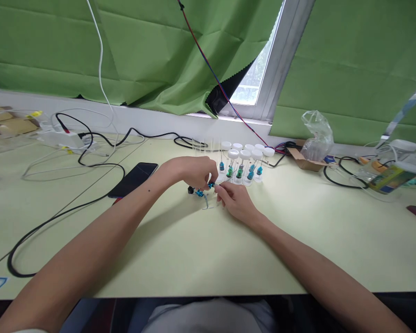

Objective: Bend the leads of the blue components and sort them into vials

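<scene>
My left hand (198, 172) reaches in from the left, its fingers bent down and pinched on a small shiny blue part (211, 185). On the other side of that part, my right hand (238, 201) has thumb and fingers closed at its end. Just below my left fingers lies another small blue piece (199, 193), beside a little black piece (190, 190). A thin bent metal piece (205, 202) is on the table close by. Directly behind my hands stand several clear tubes with white lids (244, 154), holding blue and green pieces on thin stems.
A black phone (134, 179) lies left of my left arm. Black cable (90, 202) loops across the left side of the pale table (194, 263). A cardboard box (303, 162) with a plastic bag (318, 136) and a yellow-green container (395, 177) stand back right.
</scene>
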